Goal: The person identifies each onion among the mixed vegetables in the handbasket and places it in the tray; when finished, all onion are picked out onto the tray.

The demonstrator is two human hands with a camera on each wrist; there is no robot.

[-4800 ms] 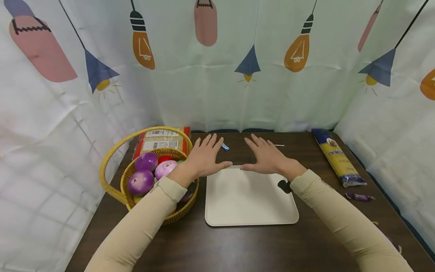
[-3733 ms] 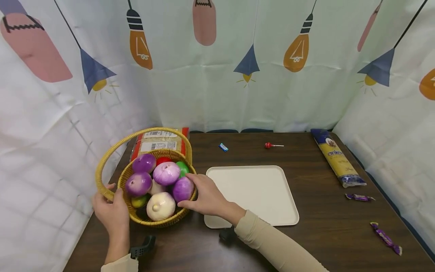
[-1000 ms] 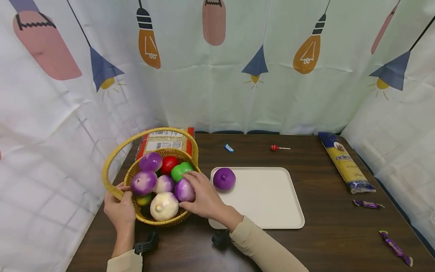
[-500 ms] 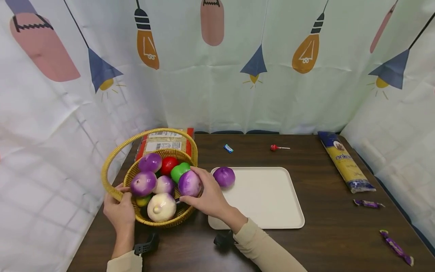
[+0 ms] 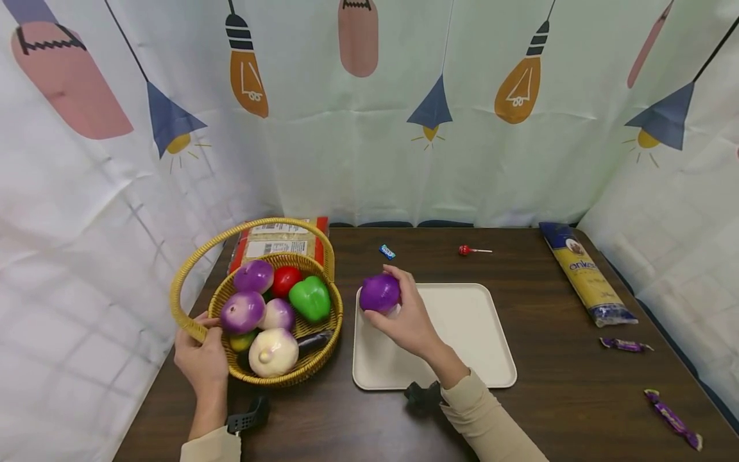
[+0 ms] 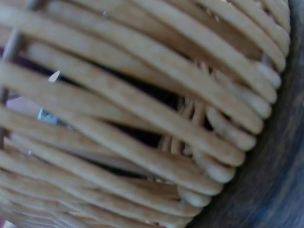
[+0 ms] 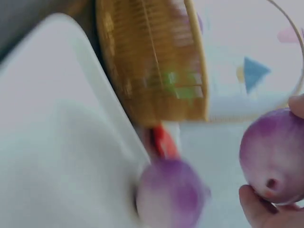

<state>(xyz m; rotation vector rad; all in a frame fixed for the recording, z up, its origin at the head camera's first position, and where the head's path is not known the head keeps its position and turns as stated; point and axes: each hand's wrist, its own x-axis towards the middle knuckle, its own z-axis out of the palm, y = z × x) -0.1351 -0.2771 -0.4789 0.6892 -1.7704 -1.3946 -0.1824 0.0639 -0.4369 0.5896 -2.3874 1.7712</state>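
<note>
The left hand [image 5: 202, 359] grips the basket [image 5: 314, 367] by its handle's foot, best held steady. Over the tray's [image 5: 462, 333] far left corner, the right hand [image 5: 412, 324] grasps a purple onion [image 7: 273, 154] near another onion [image 7: 168, 194]; lower gently, releasing once settled.

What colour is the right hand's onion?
The onion is purple, paler in parts, best seen in the right wrist view.

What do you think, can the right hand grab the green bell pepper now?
Probably not yet: the right hand grips a purple onion, though nothing in the basket covers the green bell pepper.
</note>
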